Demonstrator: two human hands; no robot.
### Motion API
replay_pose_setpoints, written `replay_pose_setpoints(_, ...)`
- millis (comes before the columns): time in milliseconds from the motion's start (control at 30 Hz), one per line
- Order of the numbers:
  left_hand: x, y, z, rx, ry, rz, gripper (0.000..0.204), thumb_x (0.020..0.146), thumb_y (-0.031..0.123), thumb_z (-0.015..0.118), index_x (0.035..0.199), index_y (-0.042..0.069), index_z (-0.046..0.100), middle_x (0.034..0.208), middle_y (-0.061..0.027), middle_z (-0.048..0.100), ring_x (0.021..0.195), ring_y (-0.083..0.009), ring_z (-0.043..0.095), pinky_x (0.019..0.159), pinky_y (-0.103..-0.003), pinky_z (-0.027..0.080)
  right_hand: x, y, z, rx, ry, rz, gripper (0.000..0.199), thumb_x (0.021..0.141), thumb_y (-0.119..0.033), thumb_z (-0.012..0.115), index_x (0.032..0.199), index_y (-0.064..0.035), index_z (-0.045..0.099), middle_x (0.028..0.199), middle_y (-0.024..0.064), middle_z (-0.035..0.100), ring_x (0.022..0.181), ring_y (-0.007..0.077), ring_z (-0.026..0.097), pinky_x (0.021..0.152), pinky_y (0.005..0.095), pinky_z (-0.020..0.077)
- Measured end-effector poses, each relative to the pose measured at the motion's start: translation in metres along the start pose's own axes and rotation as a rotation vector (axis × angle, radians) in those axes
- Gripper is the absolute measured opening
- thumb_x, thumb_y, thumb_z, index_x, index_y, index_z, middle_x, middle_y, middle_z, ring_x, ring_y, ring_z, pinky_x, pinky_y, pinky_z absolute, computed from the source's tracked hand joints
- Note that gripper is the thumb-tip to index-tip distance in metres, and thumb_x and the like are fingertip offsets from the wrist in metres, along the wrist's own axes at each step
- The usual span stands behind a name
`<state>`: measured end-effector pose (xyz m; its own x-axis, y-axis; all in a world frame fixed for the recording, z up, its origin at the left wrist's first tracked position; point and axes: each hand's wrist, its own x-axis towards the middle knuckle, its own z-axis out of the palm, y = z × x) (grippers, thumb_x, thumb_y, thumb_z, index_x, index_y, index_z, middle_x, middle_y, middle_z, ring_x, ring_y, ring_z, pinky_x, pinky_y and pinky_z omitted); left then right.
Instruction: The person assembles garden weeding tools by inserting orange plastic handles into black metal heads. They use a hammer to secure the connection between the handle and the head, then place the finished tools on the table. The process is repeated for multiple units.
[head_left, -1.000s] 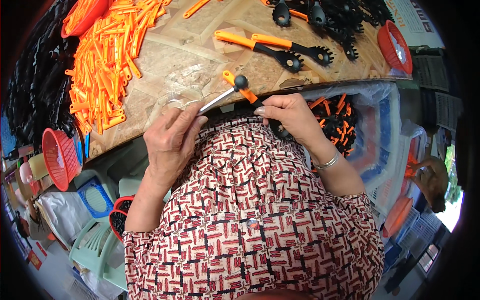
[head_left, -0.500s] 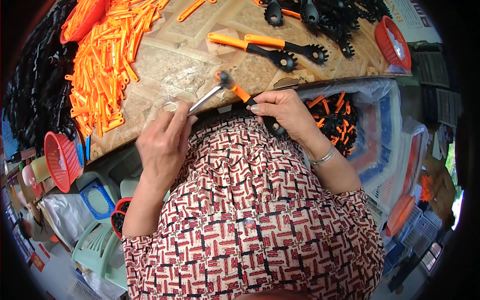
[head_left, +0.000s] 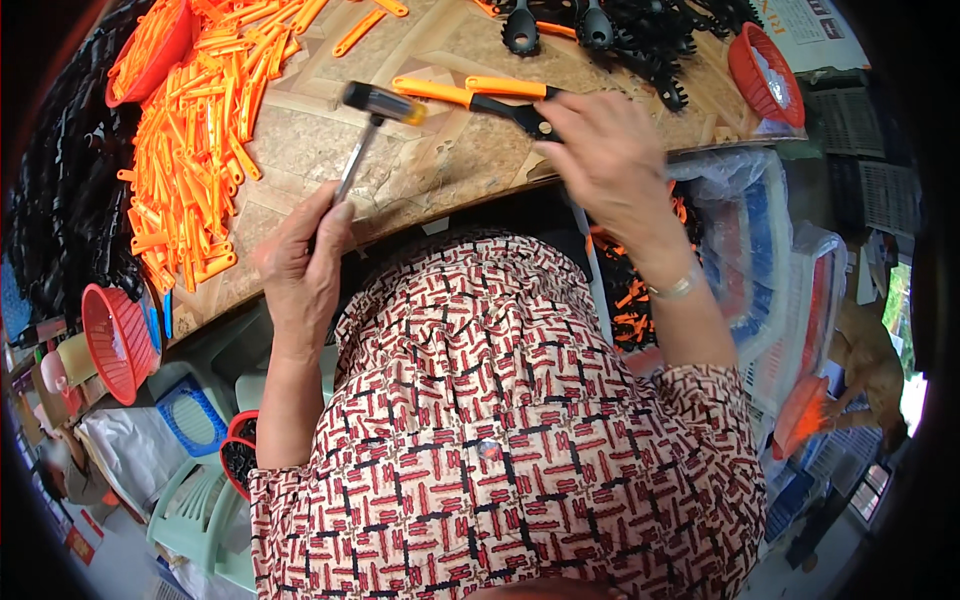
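Up from the near edge of the table (head_left: pixel 420 165), the right hand (head_left: pixel 608 150) has moved toward one o'clock, over the nearer pasta server (head_left: pixel 458 95) — thumb and fingertips at its black head, though whether they have closed I cannot tell. Its orange handle points toward ten o'clock from them, just beside the farther server (head_left: pixel 508 87). Likely light, stiff, slightly slick; take it by the neck. The left hand (head_left: pixel 303 248) is wrapped round the mallet (head_left: pixel 378 102).
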<state>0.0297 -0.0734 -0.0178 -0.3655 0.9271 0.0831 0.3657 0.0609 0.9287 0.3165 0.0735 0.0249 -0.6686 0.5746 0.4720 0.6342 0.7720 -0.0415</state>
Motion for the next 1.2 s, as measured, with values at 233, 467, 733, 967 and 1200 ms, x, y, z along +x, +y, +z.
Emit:
replay_pose_setpoints(233, -0.001, 0.004, 0.008, 0.127, -0.029, 0.105, 0.023, 0.097, 0.008, 0.073, 0.118, 0.0, 0.075, 0.093, -0.0107, 0.076, 0.081, -0.0144, 0.07, 0.076, -0.027, 0.054, 0.007, -0.006, 0.043, -0.224, 0.158, -0.2, 0.024, 0.083, -0.013, 0.069, 0.105, -0.0025, 0.068, 0.108, 0.0068, 0.067, 0.1, 0.0226, 0.061, 0.083, 0.0366, 0.0422)
replay_pose_setpoints(467, 0.006, 0.008, 0.012, 0.159, -0.06, 0.201, 0.023, 0.098, 0.008, 0.071, 0.12, -0.001, 0.075, 0.083, -0.0036, 0.072, 0.071, -0.0077, 0.065, 0.064, -0.024, 0.051, 0.005, -0.012, 0.039, -0.013, 0.076, -0.05, 0.019, 0.082, -0.012, 0.073, 0.099, -0.0056, 0.069, 0.095, 0.0048, 0.062, 0.096, 0.0223, 0.059, 0.082, 0.036, 0.0428)
replay_pose_setpoints(733, 0.002, 0.02, 0.013, 0.334, -0.1, 0.309, 0.026, 0.094, 0.004, 0.075, 0.119, 0.001, 0.075, 0.086, -0.0115, 0.072, 0.074, -0.0178, 0.068, 0.069, -0.029, 0.053, -0.038, -0.038, 0.001, 0.492, -0.18, 0.44, 0.016, 0.086, -0.01, 0.075, 0.1, -0.0022, 0.072, 0.082, 0.0096, 0.067, 0.075, 0.0232, 0.066, 0.065, 0.0352, 0.0502)
replay_pose_setpoints(967, 0.003, 0.034, 0.021, 0.478, -0.137, 0.506, 0.028, 0.087, 0.01, 0.08, 0.115, 0.008, 0.076, 0.071, -0.0088, 0.057, 0.06, -0.0245, 0.058, 0.056, -0.038, 0.045, -0.057, -0.031, 0.024, 1.073, -0.314, 0.872, 0.022, 0.09, -0.014, 0.076, 0.106, 0.002, 0.077, 0.079, 0.004, 0.075, 0.074, 0.005, 0.064, 0.07, 0.023, 0.051)
replay_pose_setpoints(1200, -0.001, 0.025, 0.014, 0.693, -0.143, 0.528, 0.034, 0.09, -0.002, 0.074, 0.124, 0.001, 0.071, 0.087, -0.0142, 0.069, 0.067, -0.0253, 0.064, 0.06, -0.034, 0.05, -0.058, -0.035, 0.025, 1.094, -0.343, 0.936, 0.021, 0.088, -0.011, 0.079, 0.104, 0.0031, 0.078, 0.083, 0.0032, 0.076, 0.075, 0.0056, 0.064, 0.072, 0.0237, 0.0522)
